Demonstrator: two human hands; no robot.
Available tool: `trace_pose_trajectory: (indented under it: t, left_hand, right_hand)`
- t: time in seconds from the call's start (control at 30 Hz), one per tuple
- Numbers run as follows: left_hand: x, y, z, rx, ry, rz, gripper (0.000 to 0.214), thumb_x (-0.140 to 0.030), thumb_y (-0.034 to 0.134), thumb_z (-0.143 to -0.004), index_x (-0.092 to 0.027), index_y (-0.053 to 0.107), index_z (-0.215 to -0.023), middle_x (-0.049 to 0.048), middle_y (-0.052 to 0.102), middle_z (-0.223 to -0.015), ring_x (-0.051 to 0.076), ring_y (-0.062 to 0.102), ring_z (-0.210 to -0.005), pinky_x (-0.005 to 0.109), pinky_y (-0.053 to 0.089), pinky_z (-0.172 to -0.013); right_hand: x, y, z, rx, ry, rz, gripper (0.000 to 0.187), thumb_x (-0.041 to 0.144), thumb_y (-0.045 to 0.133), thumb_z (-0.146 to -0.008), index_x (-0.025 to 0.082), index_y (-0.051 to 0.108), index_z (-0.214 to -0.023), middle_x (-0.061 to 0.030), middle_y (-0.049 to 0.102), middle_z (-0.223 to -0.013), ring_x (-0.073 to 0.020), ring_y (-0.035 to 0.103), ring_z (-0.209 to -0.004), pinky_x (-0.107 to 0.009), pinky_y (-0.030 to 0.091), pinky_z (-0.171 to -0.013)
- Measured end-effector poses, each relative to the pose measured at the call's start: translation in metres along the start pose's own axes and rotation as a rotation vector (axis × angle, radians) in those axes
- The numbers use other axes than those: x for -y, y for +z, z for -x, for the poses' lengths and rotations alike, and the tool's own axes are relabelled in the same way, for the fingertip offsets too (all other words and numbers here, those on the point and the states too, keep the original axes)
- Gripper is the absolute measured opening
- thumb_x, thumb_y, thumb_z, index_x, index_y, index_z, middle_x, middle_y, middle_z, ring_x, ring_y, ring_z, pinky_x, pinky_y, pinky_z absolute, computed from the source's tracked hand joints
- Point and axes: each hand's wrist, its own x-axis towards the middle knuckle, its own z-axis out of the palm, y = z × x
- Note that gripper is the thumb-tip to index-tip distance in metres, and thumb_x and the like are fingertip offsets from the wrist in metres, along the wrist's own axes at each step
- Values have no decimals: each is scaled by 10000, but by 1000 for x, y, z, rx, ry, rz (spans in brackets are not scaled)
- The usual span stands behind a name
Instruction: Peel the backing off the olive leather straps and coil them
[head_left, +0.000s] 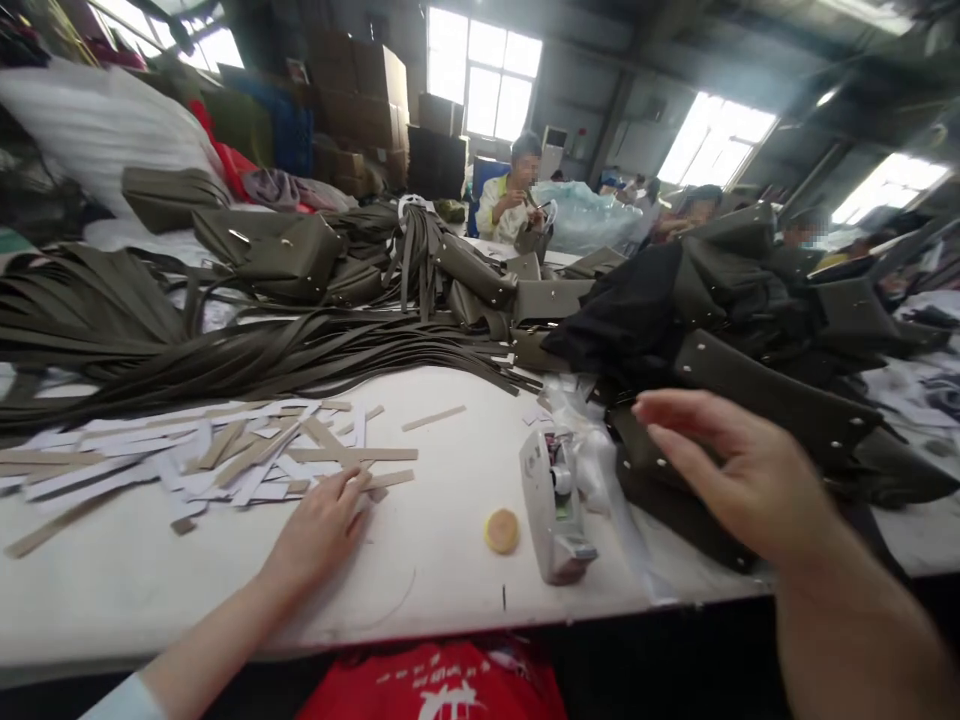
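My left hand (326,525) rests low on the white table, its fingers loosely bent at the right edge of a pile of strips. Its fingertips touch a short brown strip (391,479); no firm grip shows. White strips (169,470) and more brown ones lie loose in the pile. My right hand (739,480) is raised over the dark bags at the right, thumb and fingers apart, with nothing between them. Left of it on the table stands a grey tape dispenser (551,510). A small round yellow-rimmed roll (501,531) lies beside the dispenser.
Long dark straps (300,350) cross the table behind the strips. Dark olive bags with metal studs (780,390) and black fabric (622,310) are heaped at the right. Crumpled clear plastic (596,465) lies by the dispenser. A co-worker (510,205) sits across the table.
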Motion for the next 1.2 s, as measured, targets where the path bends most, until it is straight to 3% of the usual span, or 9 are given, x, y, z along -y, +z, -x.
trace_pose_trajectory:
  t: [0.17, 0.27, 0.37, 0.47, 0.6, 0.73, 0.83, 1.07, 1.2]
  left_hand:
    - [-14, 13, 28, -125, -46, 70, 411, -362, 478, -881, -132, 545, -1215, 176, 555, -1265, 303, 554, -1142, 459, 468, -995]
    - [-21, 27, 36, -139, -81, 95, 382, -380, 467, -887, -164, 559, -1188, 153, 576, -1260, 290, 571, -1139, 454, 484, -989]
    - [-23, 36, 38, -143, -101, 109, 353, -376, 459, -889, -180, 592, -1150, 138, 603, -1241, 282, 592, -1124, 452, 496, -980]
    - [-22, 37, 37, -158, -104, 138, 352, -390, 471, -874, -182, 618, -1117, 135, 624, -1218, 291, 596, -1118, 463, 493, -982]
    - [-22, 34, 38, -175, -100, 173, 343, -400, 490, -865, -199, 629, -1106, 112, 646, -1190, 283, 604, -1105, 448, 495, -983]
    - [-21, 36, 39, -179, -102, 175, 346, -396, 493, -864, -189, 633, -1103, 117, 646, -1191, 284, 606, -1102, 452, 498, -981]
    - [-20, 36, 40, -173, -95, 177, 336, -386, 504, -860, -185, 638, -1094, 120, 648, -1188, 283, 610, -1103, 454, 505, -977]
    - [-42, 10, 31, -208, 46, 234, 301, -368, 534, -876, -237, 628, -1129, 95, 626, -1242, 263, 611, -1125, 422, 533, -959]
    - [-68, -14, 15, -163, 128, 306, 286, -354, 522, -895, -246, 630, -1136, 101, 617, -1259, 260, 606, -1140, 411, 536, -959]
  right_hand:
    - [-66, 91, 42, 455, 468, 621, 265, 264, 552, -862, 64, 661, -998, -211, 693, -1002, -314, 659, -976, -376, 485, -868]
    - [-96, 138, 72, 483, 537, 668, 289, 272, 603, -812, 56, 639, -1000, -223, 679, -1011, -324, 655, -976, -350, 477, -844]
    - [-109, 160, 88, 319, 567, 649, 255, 197, 539, -810, 69, 609, -1019, -243, 638, -1079, -340, 612, -1055, -368, 446, -883]
    - [-122, 159, 94, 150, 613, 428, 210, 133, 471, -798, 109, 613, -950, -230, 645, -1037, -342, 606, -1039, -389, 431, -882]
    - [-137, 136, 100, 155, 678, 201, 248, 211, 403, -812, 172, 640, -877, -96, 655, -737, -233, 641, -681, -327, 483, -683]
    - [-135, 108, 116, 254, 822, -407, 384, 465, 453, -785, 155, 660, -878, 35, 447, -500, -127, 409, -391, -286, 439, -487]
    - [-121, 94, 134, 344, 866, -800, 542, 640, 593, -711, 140, 663, -911, 109, 270, -464, -61, 207, -356, -242, 354, -406]
    - [-80, 84, 151, 388, 765, -943, 527, 705, 577, -772, 180, 616, -795, 124, 180, -472, -50, 130, -390, -227, 355, -416]
    - [-86, 90, 151, 340, 752, -847, 536, 718, 548, -770, 188, 619, -811, 119, 190, -464, -67, 179, -391, -237, 368, -447]
